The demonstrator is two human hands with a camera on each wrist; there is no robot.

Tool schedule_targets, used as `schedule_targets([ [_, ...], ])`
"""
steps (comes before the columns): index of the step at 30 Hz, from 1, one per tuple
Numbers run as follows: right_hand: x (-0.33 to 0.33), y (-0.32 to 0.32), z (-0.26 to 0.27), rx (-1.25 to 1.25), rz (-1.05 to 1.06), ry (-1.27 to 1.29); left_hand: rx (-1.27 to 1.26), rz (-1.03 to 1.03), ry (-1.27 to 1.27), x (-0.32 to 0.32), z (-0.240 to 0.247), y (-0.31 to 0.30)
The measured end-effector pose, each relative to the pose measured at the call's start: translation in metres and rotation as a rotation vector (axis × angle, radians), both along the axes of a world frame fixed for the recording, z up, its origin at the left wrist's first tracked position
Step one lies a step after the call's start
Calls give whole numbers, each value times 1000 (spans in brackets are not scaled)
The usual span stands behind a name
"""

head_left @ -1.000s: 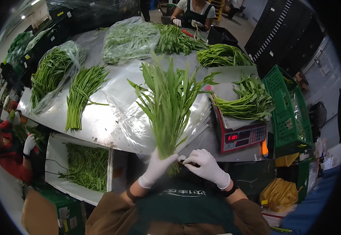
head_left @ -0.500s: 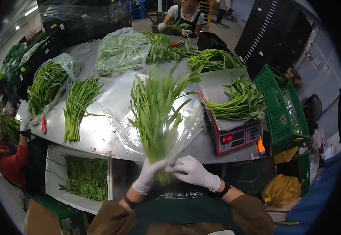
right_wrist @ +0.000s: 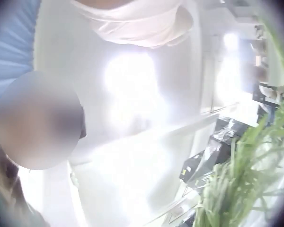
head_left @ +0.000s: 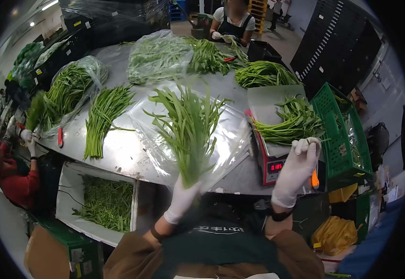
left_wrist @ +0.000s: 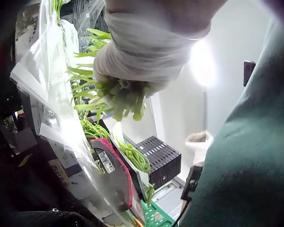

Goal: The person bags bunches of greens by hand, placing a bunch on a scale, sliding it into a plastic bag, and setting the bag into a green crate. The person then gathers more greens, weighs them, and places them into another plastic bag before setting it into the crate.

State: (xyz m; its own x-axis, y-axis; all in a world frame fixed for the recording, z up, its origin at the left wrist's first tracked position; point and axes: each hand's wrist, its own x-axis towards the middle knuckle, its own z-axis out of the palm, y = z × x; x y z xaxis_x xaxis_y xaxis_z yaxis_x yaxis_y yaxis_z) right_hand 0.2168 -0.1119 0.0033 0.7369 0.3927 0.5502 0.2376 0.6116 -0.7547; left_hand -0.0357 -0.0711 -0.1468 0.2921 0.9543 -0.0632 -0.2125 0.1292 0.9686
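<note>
My gloved left hand [head_left: 184, 200] grips an upright leafy bunch [head_left: 186, 135] around its lower stems; in the left wrist view the same hand [left_wrist: 142, 52] is wrapped round the cut stem ends [left_wrist: 125, 104]. My gloved right hand [head_left: 297, 172] is raised in front of the red scale [head_left: 268, 174], fingertips bent together, with a thin green stem [head_left: 323, 139] between them. Behind those fingers, a pile of greens [head_left: 286, 123] lies on the scale. Clear plastic bags [head_left: 230, 135] lie flat behind the held bunch. The right wrist view shows only part of the glove [right_wrist: 142, 23].
Another bunch [head_left: 102, 121] and bagged greens [head_left: 70, 86] lie left on the metal table [head_left: 123, 158]; more greens [head_left: 263, 74] are at the back. A white box of leaves [head_left: 63, 200] stands front left, a green crate [head_left: 326, 139] right. Two people work at the far and left edges.
My right hand has moved from beside the stem ends, right and up to the scale. The left hand still holds the bunch. A person at the left has brought greens up beside the table.
</note>
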Motion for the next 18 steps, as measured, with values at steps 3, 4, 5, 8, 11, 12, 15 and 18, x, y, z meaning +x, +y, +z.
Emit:
schedule_targets([
  [3,-57,4,3,-108,83,-518,317,48,263,11,-2,-2],
  [4,-80,4,0,-88,233,-639,330,50,291,9,-2,-2],
  [5,-103,4,-3,-65,382,-755,344,50,323,2,-1,0],
  [8,-141,5,-6,17,846,-1112,381,66,408,-26,1,9],
  [11,-100,1,-18,-207,794,-1459,610,122,834,-31,34,2],
  [12,-93,-1,-21,-169,708,-1502,726,177,899,-33,39,2],
  [15,-78,-1,-21,-86,461,-1643,951,253,1012,-34,60,7],
  [18,-83,-3,-22,-186,407,-1766,1022,254,1039,-27,68,11],
])
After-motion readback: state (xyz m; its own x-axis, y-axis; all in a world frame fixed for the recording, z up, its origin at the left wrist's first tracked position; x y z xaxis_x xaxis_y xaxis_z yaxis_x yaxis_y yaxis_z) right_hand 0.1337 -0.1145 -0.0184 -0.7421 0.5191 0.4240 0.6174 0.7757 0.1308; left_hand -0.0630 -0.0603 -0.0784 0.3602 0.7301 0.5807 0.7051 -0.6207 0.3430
